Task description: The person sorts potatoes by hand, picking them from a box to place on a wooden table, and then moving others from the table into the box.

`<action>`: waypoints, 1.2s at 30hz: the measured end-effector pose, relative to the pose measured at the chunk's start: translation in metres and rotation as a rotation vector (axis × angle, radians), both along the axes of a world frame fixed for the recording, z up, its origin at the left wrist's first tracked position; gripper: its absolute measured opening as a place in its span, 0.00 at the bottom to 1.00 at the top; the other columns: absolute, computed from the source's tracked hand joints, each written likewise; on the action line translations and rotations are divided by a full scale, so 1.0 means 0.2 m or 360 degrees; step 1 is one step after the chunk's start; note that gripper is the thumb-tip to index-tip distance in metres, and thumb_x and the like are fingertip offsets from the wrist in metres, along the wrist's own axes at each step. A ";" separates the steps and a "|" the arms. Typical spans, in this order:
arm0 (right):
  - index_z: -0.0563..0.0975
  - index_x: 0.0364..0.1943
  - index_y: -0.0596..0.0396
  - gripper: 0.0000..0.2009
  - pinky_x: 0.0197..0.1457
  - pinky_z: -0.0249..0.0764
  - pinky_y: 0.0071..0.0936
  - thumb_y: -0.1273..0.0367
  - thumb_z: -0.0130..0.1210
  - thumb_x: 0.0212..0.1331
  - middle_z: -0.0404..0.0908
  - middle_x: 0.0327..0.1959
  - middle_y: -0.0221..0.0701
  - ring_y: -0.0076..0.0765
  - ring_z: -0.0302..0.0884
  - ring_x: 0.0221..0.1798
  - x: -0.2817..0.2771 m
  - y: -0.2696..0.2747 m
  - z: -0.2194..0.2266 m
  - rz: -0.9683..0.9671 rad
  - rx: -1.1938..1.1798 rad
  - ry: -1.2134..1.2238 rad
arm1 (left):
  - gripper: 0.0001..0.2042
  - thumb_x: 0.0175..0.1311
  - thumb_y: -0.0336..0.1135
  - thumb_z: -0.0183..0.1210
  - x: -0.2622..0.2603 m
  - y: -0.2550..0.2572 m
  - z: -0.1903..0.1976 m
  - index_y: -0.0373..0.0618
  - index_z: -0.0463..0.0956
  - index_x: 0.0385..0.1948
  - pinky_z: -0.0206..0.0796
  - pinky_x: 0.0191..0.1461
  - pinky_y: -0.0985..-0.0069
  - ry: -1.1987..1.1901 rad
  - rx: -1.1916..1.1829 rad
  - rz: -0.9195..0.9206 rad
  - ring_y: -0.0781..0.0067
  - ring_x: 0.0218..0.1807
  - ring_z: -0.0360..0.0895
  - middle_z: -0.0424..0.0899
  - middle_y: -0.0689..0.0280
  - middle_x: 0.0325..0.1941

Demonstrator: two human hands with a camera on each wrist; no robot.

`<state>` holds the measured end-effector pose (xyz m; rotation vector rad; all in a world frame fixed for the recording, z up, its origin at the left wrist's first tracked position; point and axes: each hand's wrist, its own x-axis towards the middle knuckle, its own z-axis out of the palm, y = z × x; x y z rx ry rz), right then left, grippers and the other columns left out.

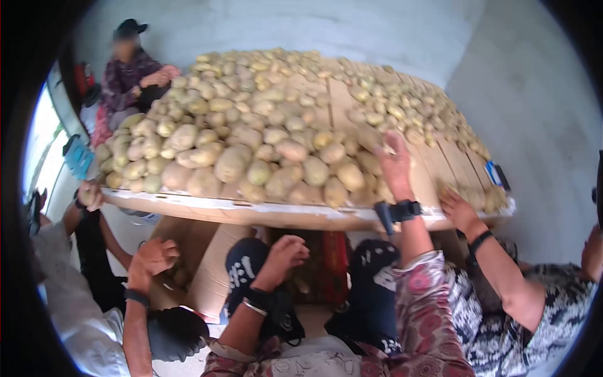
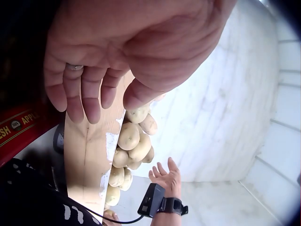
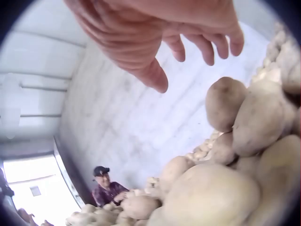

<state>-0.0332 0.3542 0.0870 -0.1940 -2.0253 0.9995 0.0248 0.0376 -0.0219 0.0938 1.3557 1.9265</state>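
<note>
Many potatoes (image 1: pixel 233 163) are heaped on a cardboard-covered table (image 1: pixel 276 215). My right hand (image 1: pixel 397 166) reaches over the heap's right part. In the right wrist view this hand (image 3: pixel 164 40) has its fingers spread and slightly bent, holding nothing, above a large potato (image 3: pixel 211 193). My left hand (image 1: pixel 284 259) hovers over my lap, in front of the table edge. Its fingers hang loosely curled around nothing in the left wrist view, where the hand (image 2: pixel 127 52) overlaps the table's front edge (image 2: pixel 84 160).
Beside me on the right, another person's hand (image 1: pixel 461 213) touches potatoes at the edge. On the left, a neighbour's hand (image 1: pixel 157 256) is above cardboard boxes (image 1: pixel 217 270). A person in a cap (image 1: pixel 129 75) sits at the back left. Below stands a red box (image 1: pixel 337 264).
</note>
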 end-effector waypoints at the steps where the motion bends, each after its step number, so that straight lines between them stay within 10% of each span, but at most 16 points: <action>1: 0.68 0.50 0.59 0.25 0.55 0.67 0.34 0.66 0.61 0.46 0.75 0.45 0.45 0.43 0.72 0.50 -0.05 0.05 0.03 -0.0127 0.0190 -0.0170 | 0.09 0.63 0.37 0.51 0.01 -0.01 0.01 0.47 0.70 0.41 0.69 0.44 0.77 0.0005 0.0026 0.0009 0.75 0.41 0.77 0.79 0.66 0.37; 4: 0.62 0.56 0.59 0.33 0.55 0.66 0.42 0.59 0.59 0.45 0.74 0.47 0.51 0.55 0.70 0.52 -0.13 0.09 0.08 -0.0285 0.0469 -0.0954 | 0.08 0.64 0.37 0.50 0.02 -0.04 0.05 0.49 0.70 0.41 0.67 0.46 0.78 0.0028 0.0000 0.0045 0.76 0.42 0.75 0.78 0.67 0.37; 10: 0.63 0.56 0.53 0.31 0.53 0.67 0.44 0.62 0.59 0.44 0.75 0.45 0.49 0.53 0.72 0.50 -0.19 0.02 0.07 -0.0414 0.0761 -0.1164 | 0.10 0.64 0.39 0.50 0.01 -0.09 0.04 0.48 0.69 0.42 0.64 0.47 0.79 0.0025 0.0008 0.0019 0.79 0.42 0.73 0.76 0.69 0.38; 12: 0.61 0.58 0.49 0.31 0.60 0.51 0.62 0.60 0.58 0.48 0.73 0.51 0.42 0.51 0.69 0.54 -0.18 0.00 0.09 -0.0431 0.0653 -0.1266 | 0.10 0.64 0.39 0.49 0.01 -0.09 0.04 0.48 0.68 0.43 0.64 0.47 0.78 0.0043 -0.0018 0.0044 0.78 0.42 0.73 0.76 0.68 0.39; 16: 0.61 0.60 0.49 0.31 0.60 0.59 0.50 0.65 0.58 0.48 0.72 0.52 0.43 0.48 0.70 0.54 -0.14 0.02 0.10 -0.0543 0.0618 -0.0965 | 0.11 0.63 0.39 0.50 0.01 -0.11 0.04 0.48 0.68 0.43 0.64 0.47 0.78 0.0030 -0.0038 0.0015 0.78 0.42 0.73 0.76 0.68 0.39; 18: 0.62 0.60 0.52 0.29 0.55 0.67 0.36 0.72 0.56 0.50 0.73 0.51 0.40 0.42 0.72 0.52 -0.08 0.04 0.15 0.0014 0.0225 -0.0126 | 0.11 0.63 0.40 0.50 -0.01 -0.09 0.05 0.49 0.68 0.44 0.64 0.47 0.77 0.0033 -0.0026 0.0020 0.78 0.42 0.73 0.76 0.68 0.39; 22: 0.63 0.59 0.54 0.25 0.45 0.74 0.25 0.72 0.54 0.55 0.73 0.50 0.34 0.32 0.74 0.47 0.24 -0.25 0.30 0.0767 -0.0838 -0.0008 | 0.10 0.65 0.40 0.49 0.00 -0.08 0.04 0.49 0.68 0.43 0.68 0.44 0.75 -0.0020 -0.0047 0.0073 0.75 0.40 0.76 0.77 0.67 0.37; 25: 0.64 0.58 0.52 0.26 0.35 0.74 0.24 0.54 0.51 0.59 0.74 0.48 0.33 0.30 0.75 0.39 0.42 -0.43 0.03 0.1256 -0.2177 -0.0061 | 0.17 0.67 0.50 0.42 0.00 -0.09 0.08 0.48 0.65 0.47 0.69 0.40 0.73 -0.0253 0.0062 -0.0046 0.67 0.38 0.78 0.77 0.62 0.41; 27: 0.68 0.52 0.52 0.27 0.26 0.65 0.20 0.46 0.44 0.59 0.77 0.39 0.31 0.28 0.73 0.32 0.53 -0.56 -0.22 0.1542 -0.2529 -0.0754 | 0.24 0.66 0.58 0.35 0.02 -0.10 0.08 0.49 0.65 0.49 0.70 0.39 0.73 -0.0328 0.0122 -0.0344 0.67 0.38 0.78 0.77 0.61 0.42; 31: 0.73 0.43 0.53 0.16 0.29 0.69 0.24 0.57 0.48 0.60 0.79 0.35 0.30 0.31 0.75 0.31 0.57 -0.77 -0.54 0.1367 -0.1535 -0.1314 | 0.27 0.66 0.60 0.34 0.06 -0.04 0.19 0.48 0.64 0.53 0.71 0.37 0.70 -0.0246 -0.0199 -0.0496 0.67 0.41 0.76 0.76 0.63 0.44; 33: 0.73 0.40 0.58 0.12 0.39 0.71 0.25 0.63 0.49 0.60 0.77 0.36 0.33 0.28 0.74 0.37 0.52 -0.83 -0.57 0.1145 -0.0466 -0.0653 | 0.23 0.65 0.52 0.42 0.10 -0.03 0.18 0.47 0.63 0.53 0.71 0.40 0.70 0.0006 -0.0379 -0.0388 0.65 0.44 0.75 0.75 0.63 0.46; 34: 0.73 0.40 0.58 0.12 0.39 0.71 0.25 0.63 0.49 0.60 0.77 0.36 0.33 0.28 0.74 0.37 0.49 -0.83 -0.55 0.1138 -0.0470 -0.0625 | 0.21 0.64 0.45 0.50 0.07 -0.01 0.19 0.46 0.63 0.54 0.71 0.43 0.69 0.0298 -0.0526 -0.0256 0.63 0.47 0.73 0.73 0.63 0.49; 35: 0.72 0.40 0.59 0.12 0.41 0.70 0.25 0.65 0.50 0.59 0.77 0.36 0.35 0.28 0.74 0.38 0.47 -0.82 -0.53 0.1111 -0.0574 -0.0640 | 0.32 0.46 0.22 0.64 0.02 -0.02 0.17 0.44 0.61 0.56 0.68 0.51 0.71 -0.0514 -0.0075 0.0056 0.60 0.51 0.70 0.71 0.59 0.51; 36: 0.72 0.41 0.60 0.12 0.44 0.70 0.26 0.66 0.51 0.58 0.77 0.36 0.36 0.28 0.74 0.38 0.46 -0.82 -0.52 0.1086 -0.0681 -0.0671 | 0.32 0.46 0.22 0.64 0.02 0.00 0.12 0.44 0.61 0.56 0.68 0.51 0.71 -0.0509 -0.0083 0.0051 0.60 0.51 0.70 0.71 0.59 0.51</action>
